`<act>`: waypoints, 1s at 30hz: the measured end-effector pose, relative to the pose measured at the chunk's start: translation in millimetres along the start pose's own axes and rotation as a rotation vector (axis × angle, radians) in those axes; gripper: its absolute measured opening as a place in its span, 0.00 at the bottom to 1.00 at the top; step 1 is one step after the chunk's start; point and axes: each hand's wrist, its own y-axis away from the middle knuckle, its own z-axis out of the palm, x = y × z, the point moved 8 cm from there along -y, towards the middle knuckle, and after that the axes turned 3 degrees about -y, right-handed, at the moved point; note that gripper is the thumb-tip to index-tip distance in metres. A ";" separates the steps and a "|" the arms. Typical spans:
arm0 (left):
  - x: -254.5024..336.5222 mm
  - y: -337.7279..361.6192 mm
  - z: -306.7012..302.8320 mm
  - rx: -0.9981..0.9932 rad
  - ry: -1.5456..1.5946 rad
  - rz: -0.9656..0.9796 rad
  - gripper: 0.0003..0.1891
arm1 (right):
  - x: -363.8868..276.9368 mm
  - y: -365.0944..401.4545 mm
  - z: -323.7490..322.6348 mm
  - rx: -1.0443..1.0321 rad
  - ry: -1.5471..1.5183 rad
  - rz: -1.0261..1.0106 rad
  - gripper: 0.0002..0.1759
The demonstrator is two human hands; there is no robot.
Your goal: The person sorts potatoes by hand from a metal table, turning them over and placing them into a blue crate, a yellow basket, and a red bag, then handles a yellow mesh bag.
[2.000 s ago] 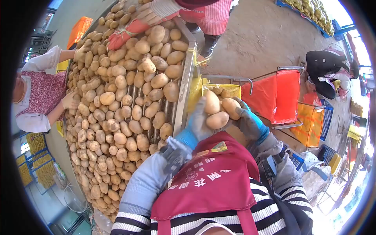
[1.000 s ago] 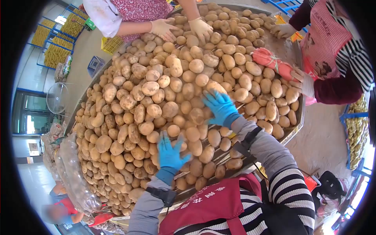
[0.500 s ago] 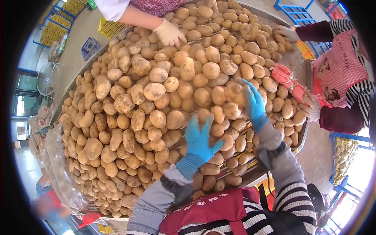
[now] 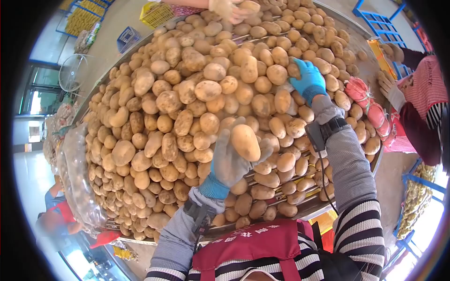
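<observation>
Just centre of frame, cupped a potato [image 4: 245, 142] in the left hand [image 4: 228, 161], fingers curled round it, above the pile [image 4: 284, 162]. Judged firm, weighty, dusty; best gripped round its middle. Upper right, laid the right hand [image 4: 307, 79] on the pile; grasp impossible to tell.

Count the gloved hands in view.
4: left hand holding a potato, right hand on the pile, one co-worker's hand at top, another at right; more may be hidden.
</observation>
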 end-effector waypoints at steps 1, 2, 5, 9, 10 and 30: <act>2.1 2.4 -1.3 0.031 0.013 0.008 0.24 | 5.6 0.6 -0.4 0.011 -0.121 0.041 0.43; 2.4 6.4 -3.3 0.065 0.030 0.011 0.25 | 15.8 8.1 4.4 0.017 -0.242 0.088 0.44; 7.6 16.5 -33.6 0.298 -0.334 0.024 0.26 | 6.2 57.1 20.5 0.048 -1.271 0.171 0.34; -14.5 19.7 -41.8 0.068 -0.309 -0.174 0.30 | -23.6 147.9 11.1 0.034 -1.451 0.327 0.27; -14.8 18.1 -42.0 -0.057 -0.307 -0.163 0.32 | -24.7 163.3 30.9 -0.216 -1.572 0.414 0.28; -48.9 71.3 39.8 -0.093 -1.089 0.030 0.36 | -81.1 261.0 4.6 -0.446 -2.025 0.451 0.34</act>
